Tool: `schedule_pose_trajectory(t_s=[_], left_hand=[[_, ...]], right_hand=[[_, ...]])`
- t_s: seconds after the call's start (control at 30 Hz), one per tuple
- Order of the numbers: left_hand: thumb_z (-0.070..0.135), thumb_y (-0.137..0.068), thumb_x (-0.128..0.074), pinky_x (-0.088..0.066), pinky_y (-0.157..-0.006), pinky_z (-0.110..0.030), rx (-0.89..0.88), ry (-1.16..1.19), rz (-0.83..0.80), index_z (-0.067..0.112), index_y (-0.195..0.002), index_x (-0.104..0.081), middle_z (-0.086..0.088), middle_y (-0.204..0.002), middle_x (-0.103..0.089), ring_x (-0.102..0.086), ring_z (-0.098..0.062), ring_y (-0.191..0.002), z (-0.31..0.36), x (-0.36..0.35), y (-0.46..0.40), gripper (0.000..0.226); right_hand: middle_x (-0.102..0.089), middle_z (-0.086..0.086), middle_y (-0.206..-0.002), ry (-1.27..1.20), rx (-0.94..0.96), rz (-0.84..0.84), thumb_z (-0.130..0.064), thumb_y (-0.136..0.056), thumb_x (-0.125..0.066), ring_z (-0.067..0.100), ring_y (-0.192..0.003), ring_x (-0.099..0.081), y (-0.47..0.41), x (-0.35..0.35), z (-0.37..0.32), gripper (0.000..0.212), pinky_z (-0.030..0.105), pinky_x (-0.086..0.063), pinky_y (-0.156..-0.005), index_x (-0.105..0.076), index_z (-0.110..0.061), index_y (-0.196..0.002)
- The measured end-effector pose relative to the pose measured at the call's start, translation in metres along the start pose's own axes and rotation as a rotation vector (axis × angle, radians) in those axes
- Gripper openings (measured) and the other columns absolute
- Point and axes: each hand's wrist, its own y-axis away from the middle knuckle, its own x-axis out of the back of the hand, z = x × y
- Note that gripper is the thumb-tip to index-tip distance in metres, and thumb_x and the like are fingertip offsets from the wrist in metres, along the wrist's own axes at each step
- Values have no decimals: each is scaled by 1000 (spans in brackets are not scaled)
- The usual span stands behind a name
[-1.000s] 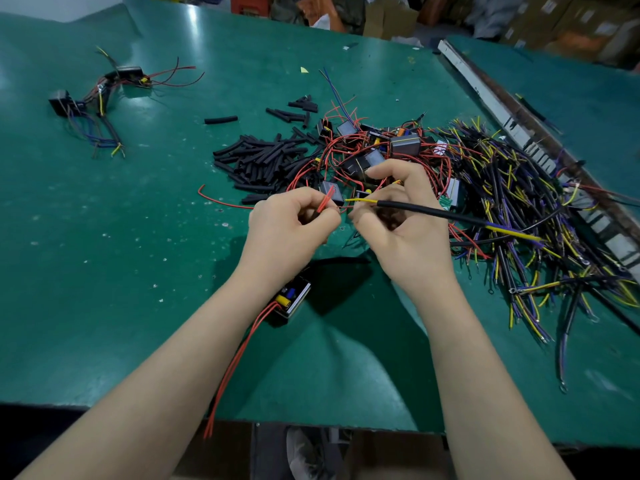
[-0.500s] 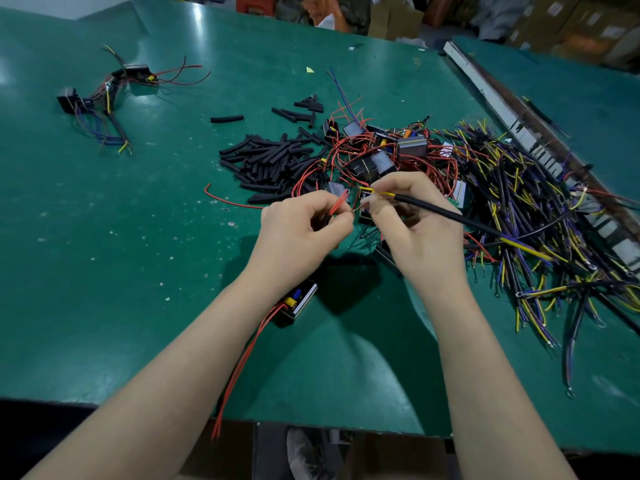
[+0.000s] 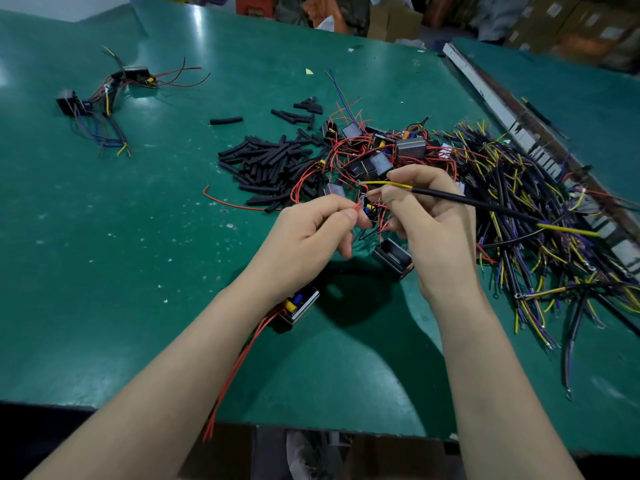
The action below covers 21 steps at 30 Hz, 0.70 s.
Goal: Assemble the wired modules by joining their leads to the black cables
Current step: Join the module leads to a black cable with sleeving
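Red lead point(image 3: 356, 206) tip juts from left hand point(image 3: 304, 240) grip.

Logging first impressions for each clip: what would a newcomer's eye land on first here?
Probably the two hands at the centre: the left hand pinches a red lead, and the right hand holds a black cable with a yellow wire at its tip. Next, the tangle of black, yellow and purple cables sprawled on the right, and the heap of black tubing pieces behind the hands on the green table.
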Motion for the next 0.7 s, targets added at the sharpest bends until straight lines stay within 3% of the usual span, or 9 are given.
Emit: schedule_pose_trajectory(t_s=[0.13, 0.33, 0.4, 0.5, 0.7], left_hand=[[27, -90, -42, -43, -70, -31, -8, 22, -21, 29, -79, -65, 8, -52, -58, -53, -18, -62, 1, 0, 0, 25], [31, -92, -42, -42, -67, -33, -24, 10, -3, 31, -83, -64, 9, -54, -59, -52, -31, -64, -1, -1, -1, 24], [32, -92, -45, -41, -63, -30, -17, -3, 28, 26, -83, -61, 9, -56, -61, -51, -26, -61, -4, 0, -1, 19], [27, -95, -51, -34, -52, -16, -13, 25, 60, 21, -83, -53, 9, -59, -63, -45, -2, -51, -8, 1, -1, 13], [19, -96, -54, -44, -67, -19, -69, 58, 6, 17, -84, -53, 11, -61, -62, -53, -2, -61, -7, 1, 0, 12]], right_hand=[[-70, -3, -65, -20, -50, 15, -7, -81, -58, -1, -52, -55, -2, -1, -2, 16, 13, -39, -49, -60, -22, -86], [-66, 1, -59, -46, -125, 1, -8, -72, -52, 5, -47, -46, -4, -2, -2, 22, 16, -38, -49, -57, -21, -89], [-64, 1, -57, -53, -127, 12, -7, -72, -51, 6, -45, -44, -3, -3, -2, 24, 16, -37, -48, -56, -21, -91], [-63, 0, -57, -80, -114, 25, -5, -73, -49, 8, -44, -43, -2, -5, -1, 28, 17, -37, -48, -52, -21, -96], [-59, 0, -53, -146, -121, 45, -5, -71, -47, 9, -41, -39, -4, -6, 0, 33, 17, -35, -44, -48, -19, -100]])
